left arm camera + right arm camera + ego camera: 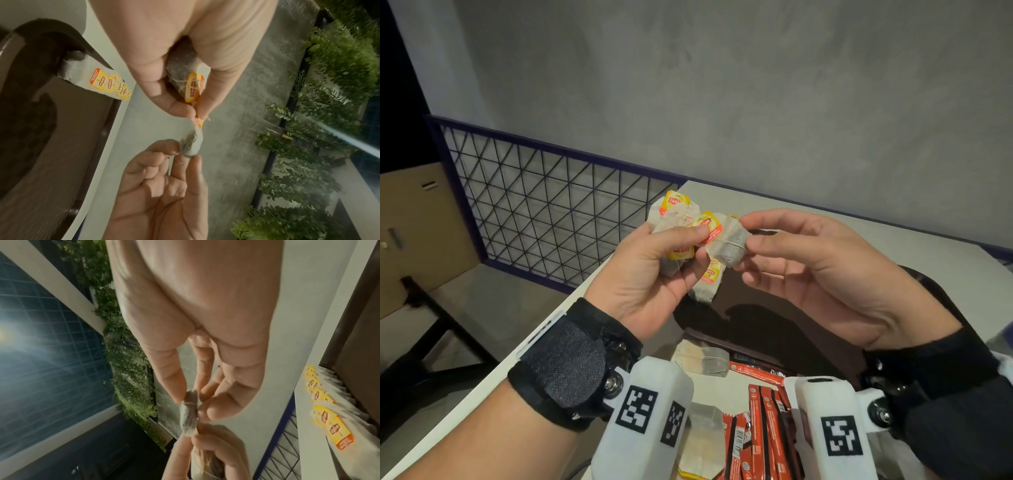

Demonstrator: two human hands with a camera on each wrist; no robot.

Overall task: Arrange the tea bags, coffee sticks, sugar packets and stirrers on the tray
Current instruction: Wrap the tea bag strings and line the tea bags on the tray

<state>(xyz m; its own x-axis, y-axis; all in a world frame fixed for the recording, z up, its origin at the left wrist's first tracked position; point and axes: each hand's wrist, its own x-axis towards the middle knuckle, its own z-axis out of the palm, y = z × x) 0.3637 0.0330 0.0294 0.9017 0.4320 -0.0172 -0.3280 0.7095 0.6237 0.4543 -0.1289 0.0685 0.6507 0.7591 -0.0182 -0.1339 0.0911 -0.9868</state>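
1. Right now your left hand (650, 270) grips a bunch of tea bags (678, 219), fingers curled round them, thumb pressed on top; yellow-red tags (708, 224) stick out between the bags.
2. Your right hand (815, 274) pinches one tea bag (727, 245) between thumb and forefinger, other fingers loosely spread; your left thumb and forefinger touch that bag's other end.
3. That pinched bag runs lengthwise between the two hands, roughly left-right in the head view; in the left wrist view (192, 142) it shows edge-on, tag end toward your left fingertips (180, 108).
4. Both hands are raised above the dark brown tray (774, 318), which sits on the white table (893, 236).
5. A row of tea bags (102, 79) lies at the tray's far-left corner, overlapping, tag ends hanging over the rim onto the table; their long axes run across the rim.
6. Nearer you, two loose tea bags (702, 359) lie flat on the table in front of the tray, and red coffee sticks (760, 421) are piled beside them, mostly pointing away from you.
7. Your wrist camera mounts (650, 414) block part of that pile.
8. Behind the table: a blue-framed wire grid panel (544, 205) and a grey wall (722, 85); a cardboard box (414, 233) sits at far left.
9. Wrist views show green foliage (329, 65) off to the side.
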